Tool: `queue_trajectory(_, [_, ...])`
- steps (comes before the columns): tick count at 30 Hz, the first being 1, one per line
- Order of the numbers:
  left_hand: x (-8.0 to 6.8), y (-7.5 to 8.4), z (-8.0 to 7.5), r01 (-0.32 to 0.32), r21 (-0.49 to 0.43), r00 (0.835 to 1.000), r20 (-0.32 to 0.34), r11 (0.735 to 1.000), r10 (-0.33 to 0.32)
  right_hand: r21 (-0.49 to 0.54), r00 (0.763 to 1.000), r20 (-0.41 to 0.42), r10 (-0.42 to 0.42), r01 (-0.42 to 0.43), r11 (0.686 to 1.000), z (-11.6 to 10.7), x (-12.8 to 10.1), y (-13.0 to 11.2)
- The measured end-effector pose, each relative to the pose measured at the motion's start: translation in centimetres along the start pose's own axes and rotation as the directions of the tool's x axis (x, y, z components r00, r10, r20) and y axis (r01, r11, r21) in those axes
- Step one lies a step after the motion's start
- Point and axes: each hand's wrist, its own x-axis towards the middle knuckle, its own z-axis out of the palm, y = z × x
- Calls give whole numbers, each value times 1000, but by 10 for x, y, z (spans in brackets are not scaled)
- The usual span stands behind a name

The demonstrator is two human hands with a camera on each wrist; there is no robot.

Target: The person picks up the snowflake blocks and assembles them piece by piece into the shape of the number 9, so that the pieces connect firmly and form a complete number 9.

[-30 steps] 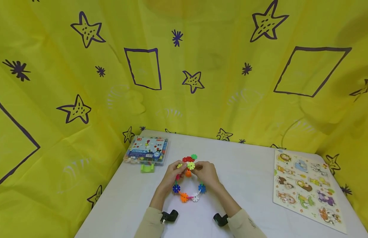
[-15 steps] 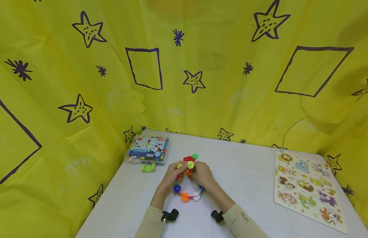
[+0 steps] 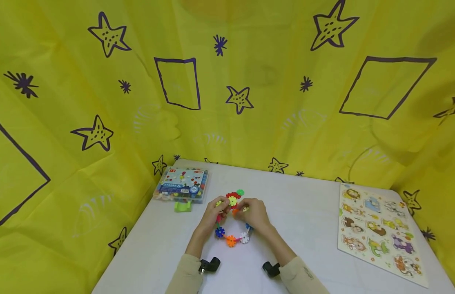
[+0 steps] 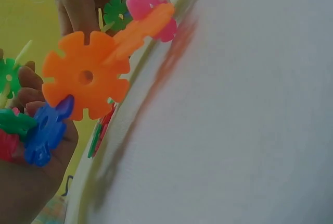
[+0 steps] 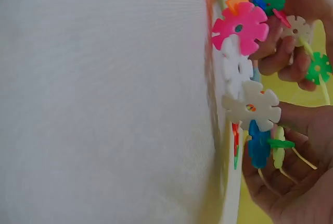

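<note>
A ring of interlocked plastic snowflake discs (image 3: 232,220) in red, green, yellow, orange, blue, white and pink rests on the white table (image 3: 308,228). My left hand (image 3: 215,209) pinches its upper left part and my right hand (image 3: 251,211) pinches its upper right part. In the left wrist view the left hand (image 4: 31,146) curls round blue and red discs beside a large orange disc (image 4: 86,75). In the right wrist view the right hand (image 5: 291,182) curls round blue and yellow-green discs beside a white disc (image 5: 252,107) and a pink disc (image 5: 239,27).
A clear box of toy pieces (image 3: 182,186) with a green clip (image 3: 183,207) in front lies at the table's back left. An animal puzzle board (image 3: 380,230) lies at the right. Yellow patterned cloth (image 3: 102,122) hangs round the table.
Both hands have shifted slightly on the top of the disc ring, and the ring has moved a little away from me. The box and puzzle board stay put.
</note>
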Motion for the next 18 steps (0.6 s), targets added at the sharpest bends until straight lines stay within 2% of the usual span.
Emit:
queue_trajectory(5, [-1, 1, 1, 20, 12, 1000, -4, 1000, -20, 140, 991, -129, 20, -2, 990, -8, -5, -2])
queue_trajectory(8, [-1, 2, 2, 17, 33, 1000, -23, 999, -16, 206, 982, -187, 13, 26, 978, -10, -7, -1])
queue_trajectory(13, [-1, 3, 3, 3, 81, 999, -52, 997, 1, 252, 973, -222, -57, 114, 961, -12, -12, -1])
queue_trajectory(15, [-1, 2, 3, 4, 83, 999, -50, 997, 0, 259, 970, -227, -89, 148, 954, -12, -13, -1])
queue_trajectory(18, [0, 0, 4, -2, 56, 1000, -31, 998, 4, 280, 959, -253, -132, 202, 939, -15, -18, -14])
